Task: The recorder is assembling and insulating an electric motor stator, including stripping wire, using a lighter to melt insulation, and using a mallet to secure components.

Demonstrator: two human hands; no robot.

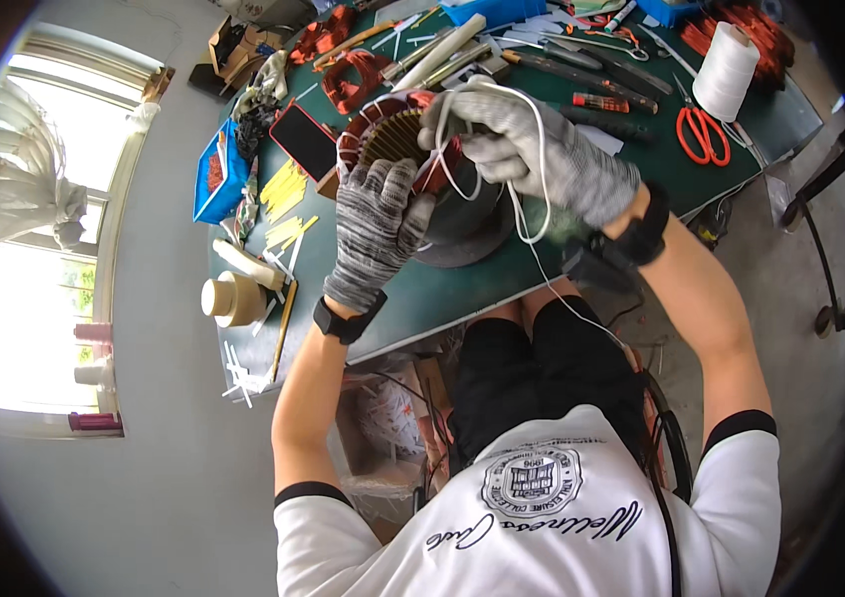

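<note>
1. A worker's gloved left hand [375, 234] curls its fingers over the near rim of a wound ring [392, 137], a round core with red windings, on a green workbench [412, 310].
2. Just to the right of that hold, the gloved right hand [537, 149] has its fingers drawn in narrow around a white cord [534, 241]; the exact pinch is hidden by the glove.
3. The cord swings in loose loops beside and below the right hand, one hanging at the ring's right side, while a thin line trails toward the worker's lap.
4. Nearer the body, between the two hands, a dark round base [462, 251] sits beside the ring.
5. The step in hand looks like lacing: cord being worked at the windings as the left hand steadies the core.
6. The next move seems to call for the slack to be drawn up without a snag, the left hold staying firm.
7. Orange-handled scissors [703, 137] and a white spool [727, 75] stand off to the right hand's right; yellow strips [285, 191] and a red-edged phone [303, 141] lie left of the left hand.
</note>
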